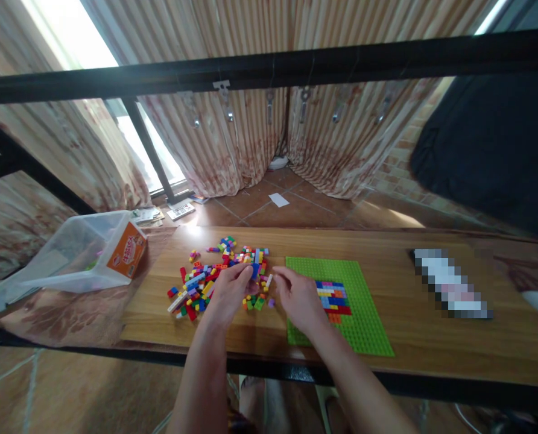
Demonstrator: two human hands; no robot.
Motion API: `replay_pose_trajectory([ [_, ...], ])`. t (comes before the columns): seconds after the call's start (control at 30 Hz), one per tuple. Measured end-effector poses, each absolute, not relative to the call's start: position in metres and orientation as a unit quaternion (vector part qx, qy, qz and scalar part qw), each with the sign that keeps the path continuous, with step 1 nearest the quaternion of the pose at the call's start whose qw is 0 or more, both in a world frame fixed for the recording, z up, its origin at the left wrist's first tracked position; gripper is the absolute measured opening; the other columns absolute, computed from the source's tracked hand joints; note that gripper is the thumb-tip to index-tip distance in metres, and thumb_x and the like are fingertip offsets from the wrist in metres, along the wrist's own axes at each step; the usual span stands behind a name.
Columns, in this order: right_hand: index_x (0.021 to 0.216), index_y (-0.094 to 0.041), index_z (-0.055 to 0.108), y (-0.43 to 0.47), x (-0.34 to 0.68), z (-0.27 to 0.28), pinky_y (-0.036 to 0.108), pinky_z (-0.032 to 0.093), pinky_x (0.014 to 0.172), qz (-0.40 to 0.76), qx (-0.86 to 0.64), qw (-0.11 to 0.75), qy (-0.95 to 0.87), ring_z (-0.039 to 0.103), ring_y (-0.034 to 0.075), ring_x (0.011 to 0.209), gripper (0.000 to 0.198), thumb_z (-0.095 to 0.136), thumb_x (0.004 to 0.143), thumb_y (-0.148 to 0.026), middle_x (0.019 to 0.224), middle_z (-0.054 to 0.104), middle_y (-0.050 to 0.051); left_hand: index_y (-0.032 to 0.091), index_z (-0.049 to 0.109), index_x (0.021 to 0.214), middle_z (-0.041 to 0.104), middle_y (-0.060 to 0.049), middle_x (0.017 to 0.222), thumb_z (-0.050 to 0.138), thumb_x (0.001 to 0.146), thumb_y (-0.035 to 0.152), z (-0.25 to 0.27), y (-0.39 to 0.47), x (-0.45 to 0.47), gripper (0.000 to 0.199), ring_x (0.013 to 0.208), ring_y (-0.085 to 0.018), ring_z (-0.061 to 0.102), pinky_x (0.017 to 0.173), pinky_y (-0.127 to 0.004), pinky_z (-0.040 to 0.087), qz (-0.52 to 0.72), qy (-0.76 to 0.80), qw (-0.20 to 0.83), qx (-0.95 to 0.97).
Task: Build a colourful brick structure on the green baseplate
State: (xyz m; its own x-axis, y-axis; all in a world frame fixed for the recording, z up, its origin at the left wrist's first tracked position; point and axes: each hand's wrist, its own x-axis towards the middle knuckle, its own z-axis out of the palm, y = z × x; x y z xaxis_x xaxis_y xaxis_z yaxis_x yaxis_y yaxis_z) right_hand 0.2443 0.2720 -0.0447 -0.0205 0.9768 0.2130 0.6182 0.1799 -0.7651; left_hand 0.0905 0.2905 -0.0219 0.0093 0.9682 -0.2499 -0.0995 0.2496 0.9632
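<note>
My left hand (231, 288) is closed with thumb and fingers around a blue toy brick (255, 270), at the right side of a loose pile of mixed coloured bricks (203, 283). Just to the right, my right hand (296, 294) is curled with its fingertips close together, above the left part of a green studded baseplate (363, 325). Near those fingertips is a small white brick (269, 280); I cannot tell whether they touch it. Rows of coloured bricks (335, 299) are set on the baseplate, partly hidden by my right hand.
A clear plastic bin (79, 280) with an orange label lies at the left. A blurred-out flat object (450, 283) lies on the wooden board (260, 337) at the right. A black metal bar (251, 71) with hanging clips crosses above; curtains (233, 150) hang behind.
</note>
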Motion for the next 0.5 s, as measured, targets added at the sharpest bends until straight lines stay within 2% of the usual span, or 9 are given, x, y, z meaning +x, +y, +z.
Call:
replay_pose_trajectory([
  [0.1,0.120,-0.023,0.063,0.270,0.261,-0.042,0.033,0.051,0.081,0.264,-0.544,0.427,-0.672,0.066,0.018,0.089,0.033,0.048,0.091,-0.024,0.108,0.071,0.006,0.015,0.065,0.067,0.061,0.000,0.057,0.072,0.070,0.045,-0.025,0.289,0.102,0.030,0.048,-0.010,0.054,0.049,-0.020,0.046,0.430,0.521,0.593,0.439],
  [0.17,0.126,-0.026,0.059,0.269,0.273,-0.039,0.033,0.051,0.084,0.284,-0.494,0.428,-0.701,0.064,0.016,0.092,0.037,0.050,0.090,-0.023,0.114,0.068,0.005,0.016,0.063,0.063,0.060,0.000,0.055,0.069,0.073,0.046,-0.028,0.289,0.114,0.032,0.045,-0.009,0.051,0.045,-0.019,0.041,0.413,0.501,0.599,0.469],
  [0.27,0.119,-0.028,0.064,0.266,0.292,-0.033,0.035,0.049,0.089,0.285,-0.464,0.412,-0.730,0.062,0.017,0.098,0.032,0.051,0.090,-0.023,0.112,0.067,0.004,0.016,0.061,0.058,0.054,0.001,0.048,0.065,0.076,0.047,-0.031,0.287,0.132,0.036,0.041,-0.008,0.046,0.041,-0.018,0.035,0.402,0.470,0.607,0.498],
  [0.5,0.104,-0.024,0.070,0.263,0.333,-0.032,0.036,0.050,0.086,0.272,-0.526,0.419,-0.688,0.064,0.019,0.093,0.022,0.057,0.087,-0.030,0.102,0.069,0.005,0.014,0.064,0.064,0.060,-0.001,0.055,0.064,0.077,0.049,-0.032,0.285,0.172,0.038,0.046,-0.009,0.051,0.047,-0.020,0.041,0.426,0.432,0.646,0.464],
])
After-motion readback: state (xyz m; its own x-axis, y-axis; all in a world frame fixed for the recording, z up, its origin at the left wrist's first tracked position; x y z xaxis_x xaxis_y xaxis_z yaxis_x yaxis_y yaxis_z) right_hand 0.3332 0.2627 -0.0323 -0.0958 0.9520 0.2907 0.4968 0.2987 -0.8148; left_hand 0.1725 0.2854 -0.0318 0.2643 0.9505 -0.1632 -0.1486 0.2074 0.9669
